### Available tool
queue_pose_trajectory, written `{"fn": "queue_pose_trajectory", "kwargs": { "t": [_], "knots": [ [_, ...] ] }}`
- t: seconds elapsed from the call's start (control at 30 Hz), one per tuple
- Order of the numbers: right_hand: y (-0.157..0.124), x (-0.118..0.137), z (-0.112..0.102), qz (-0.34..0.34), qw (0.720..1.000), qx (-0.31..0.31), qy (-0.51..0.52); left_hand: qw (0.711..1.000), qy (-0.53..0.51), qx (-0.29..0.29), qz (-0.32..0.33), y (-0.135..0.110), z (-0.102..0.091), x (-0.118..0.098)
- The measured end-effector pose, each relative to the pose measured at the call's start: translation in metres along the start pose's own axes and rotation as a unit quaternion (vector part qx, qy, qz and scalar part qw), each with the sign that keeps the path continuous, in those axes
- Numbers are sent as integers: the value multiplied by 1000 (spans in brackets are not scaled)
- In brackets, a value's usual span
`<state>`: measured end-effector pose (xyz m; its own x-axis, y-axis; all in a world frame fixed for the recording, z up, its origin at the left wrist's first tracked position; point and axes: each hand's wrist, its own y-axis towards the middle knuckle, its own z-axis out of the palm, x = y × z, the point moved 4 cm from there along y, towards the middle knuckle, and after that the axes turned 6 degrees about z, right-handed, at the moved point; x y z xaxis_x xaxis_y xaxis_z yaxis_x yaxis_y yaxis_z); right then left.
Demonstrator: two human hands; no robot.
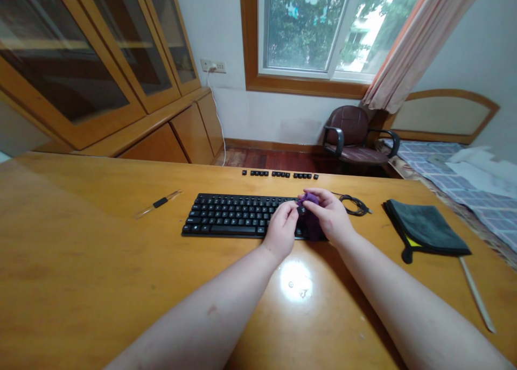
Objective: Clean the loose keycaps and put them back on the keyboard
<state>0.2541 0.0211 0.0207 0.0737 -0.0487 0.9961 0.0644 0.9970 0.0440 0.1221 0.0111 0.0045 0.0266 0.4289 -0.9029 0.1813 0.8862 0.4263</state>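
Note:
A black keyboard [226, 215] lies on the wooden desk [81, 262], its right end hidden behind my hands. My left hand [280, 229] is closed in a pinch on a small black keycap [301, 210]. My right hand [331, 215] is closed on a purple cloth [310, 200], which it presses against that keycap. Both hands hover over the right part of the keyboard. A row of several loose black keycaps [278, 174] sits along the desk's far edge.
A folded dark grey cloth [424, 230] lies at the right, with a thin pale stick [476, 294] beside it. A clear stick with a black band [158, 203] lies left of the keyboard. The coiled cable [355, 204] is behind my right hand. An armchair [355, 138] and a bed [464, 181] stand beyond.

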Motion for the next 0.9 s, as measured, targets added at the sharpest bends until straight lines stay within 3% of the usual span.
{"fn": "queue_pose_trajectory", "kwargs": {
  "t": [0.1, 0.33, 0.5, 0.77, 0.9],
  "knots": [
    [0, -3, 1, 5, 999, 3, -37, 1000, -1, -21, -23, -1, -2, 2],
    [2, -9, 4, 40, 996, 74, -41, 991, -25, -116, -59, 0, -12, 6],
    [-2, -3, 4, 27, 990, 122, -67, 993, -19, -98, -56, -1, -11, 6],
    [-2, -3, 5, -11, 984, 145, -103, 994, -48, -82, -50, -1, -10, 3],
    [2, 3, -2, -77, 976, 80, -189, 993, -73, -82, -46, -1, -9, 3]
  ]
}}
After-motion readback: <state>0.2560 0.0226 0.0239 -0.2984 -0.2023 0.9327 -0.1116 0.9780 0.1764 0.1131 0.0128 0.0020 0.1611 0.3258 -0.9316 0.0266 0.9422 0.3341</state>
